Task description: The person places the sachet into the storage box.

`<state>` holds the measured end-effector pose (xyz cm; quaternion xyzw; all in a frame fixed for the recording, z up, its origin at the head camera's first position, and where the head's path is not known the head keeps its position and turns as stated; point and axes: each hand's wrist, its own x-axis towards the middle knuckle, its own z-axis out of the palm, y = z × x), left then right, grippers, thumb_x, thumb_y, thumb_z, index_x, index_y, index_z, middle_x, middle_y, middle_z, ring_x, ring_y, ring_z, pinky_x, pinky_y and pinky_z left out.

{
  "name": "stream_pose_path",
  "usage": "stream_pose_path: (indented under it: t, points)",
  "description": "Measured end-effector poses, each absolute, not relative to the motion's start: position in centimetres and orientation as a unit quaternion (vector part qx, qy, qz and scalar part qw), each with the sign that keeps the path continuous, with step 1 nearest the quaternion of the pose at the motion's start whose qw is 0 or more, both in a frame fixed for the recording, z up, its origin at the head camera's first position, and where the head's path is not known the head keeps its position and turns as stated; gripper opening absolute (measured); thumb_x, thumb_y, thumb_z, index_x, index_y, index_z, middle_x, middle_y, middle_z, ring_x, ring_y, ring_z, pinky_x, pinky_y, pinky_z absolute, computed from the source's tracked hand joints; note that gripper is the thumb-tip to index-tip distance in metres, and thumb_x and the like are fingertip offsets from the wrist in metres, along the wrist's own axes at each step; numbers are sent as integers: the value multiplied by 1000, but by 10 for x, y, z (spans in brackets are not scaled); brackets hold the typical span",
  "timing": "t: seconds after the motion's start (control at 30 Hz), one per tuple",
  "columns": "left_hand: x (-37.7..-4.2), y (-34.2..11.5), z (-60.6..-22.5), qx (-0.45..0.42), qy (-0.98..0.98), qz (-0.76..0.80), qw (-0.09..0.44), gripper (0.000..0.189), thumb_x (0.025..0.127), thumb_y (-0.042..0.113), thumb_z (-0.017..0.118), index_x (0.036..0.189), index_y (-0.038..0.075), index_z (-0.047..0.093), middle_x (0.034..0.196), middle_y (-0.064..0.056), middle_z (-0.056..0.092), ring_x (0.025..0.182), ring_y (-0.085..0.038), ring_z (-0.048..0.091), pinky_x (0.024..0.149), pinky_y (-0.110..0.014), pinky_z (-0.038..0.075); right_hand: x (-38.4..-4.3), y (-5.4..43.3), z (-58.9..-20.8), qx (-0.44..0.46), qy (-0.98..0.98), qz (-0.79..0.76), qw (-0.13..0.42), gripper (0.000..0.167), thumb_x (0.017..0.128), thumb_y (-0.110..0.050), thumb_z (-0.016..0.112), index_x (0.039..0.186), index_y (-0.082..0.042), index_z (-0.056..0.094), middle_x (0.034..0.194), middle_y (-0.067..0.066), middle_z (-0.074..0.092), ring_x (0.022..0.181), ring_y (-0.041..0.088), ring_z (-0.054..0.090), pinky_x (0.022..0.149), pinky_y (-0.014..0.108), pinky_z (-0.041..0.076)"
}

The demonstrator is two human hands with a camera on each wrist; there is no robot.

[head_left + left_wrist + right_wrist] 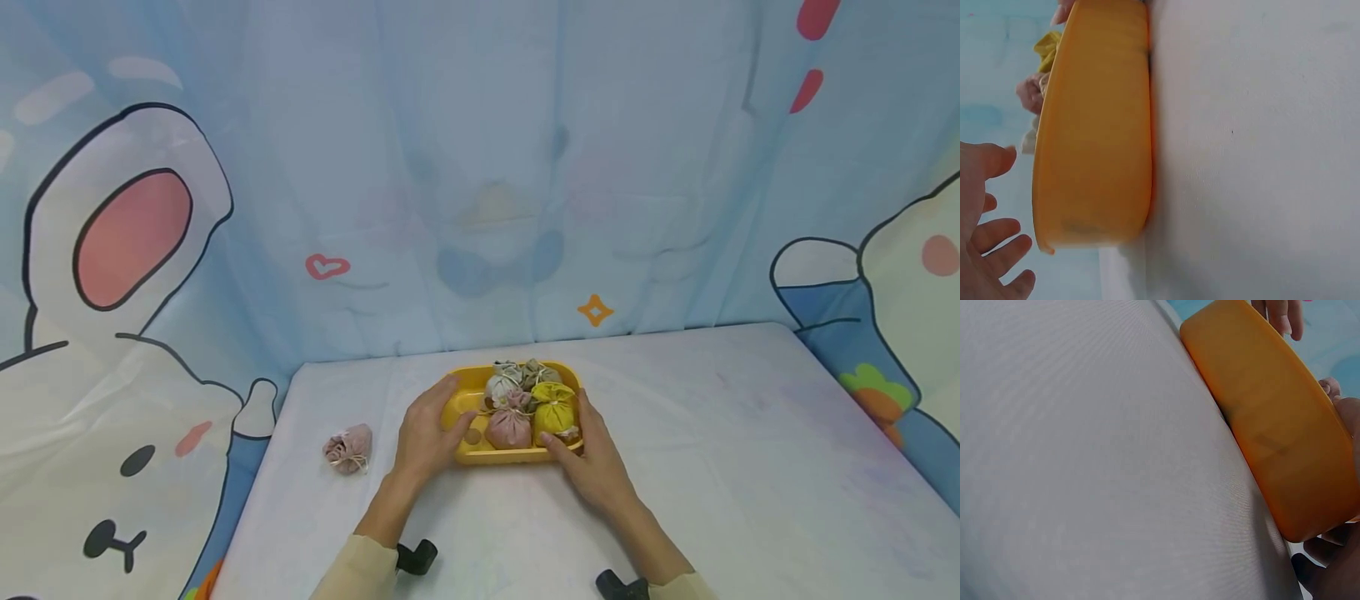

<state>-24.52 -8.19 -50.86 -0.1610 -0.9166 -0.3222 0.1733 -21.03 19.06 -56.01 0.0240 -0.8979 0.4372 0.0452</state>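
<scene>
A yellow tray [468,398] sits on the table between both hands. Inside it are small tied cloth pouches: a pink one [509,428], a yellow one [553,407], a whitish one [501,387] and an olive one [536,373]. My right hand [598,468] grips the tray's right end, thumb over the front rim and fingers around the outer wall. At the other end, my left hand [426,435] is spread beside the tray; the left wrist view shows a gap between its loose fingers [999,234] and the tray wall [1094,137].
Another pinkish pouch [349,448] lies on the white-covered table [750,467], left of the tray. Behind the table hangs a blue curtain [465,167] with cartoon prints. Dark wrist-worn devices show at both sleeves.
</scene>
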Motion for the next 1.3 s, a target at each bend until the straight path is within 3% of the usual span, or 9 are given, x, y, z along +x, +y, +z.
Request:
stream_pose_path:
  t: [0.67, 1.0, 1.3]
  points:
    - [-233, -111, -517, -106, -925, -339, 135, 63, 98, 38, 73, 153, 14, 54, 157, -11, 53, 145, -34, 50, 120, -54, 40, -213, 190, -562, 32, -896, 440, 49, 104, 100, -59, 60, 168, -10, -1, 172, 24, 15, 158, 45, 18, 125, 65, 19]
    - [-227, -137, -521, -79, -907, -366, 191, 58, 95, 28, 79, 146, 8, 60, 151, -19, 57, 141, -37, 54, 117, -55, 43, -214, 190, -563, 28, -898, 436, 44, 104, 100, -62, 59, 168, -11, -2, 173, 24, 14, 158, 46, 18, 126, 65, 18]
    - [-221, -151, -523, -51, -909, -359, 207, 56, 93, 27, 80, 143, 7, 63, 148, -19, 60, 138, -39, 57, 114, -56, 45, -213, 191, -563, 25, -898, 436, 44, 104, 100, -60, 59, 168, -11, -2, 172, 24, 15, 158, 46, 18, 125, 66, 18]
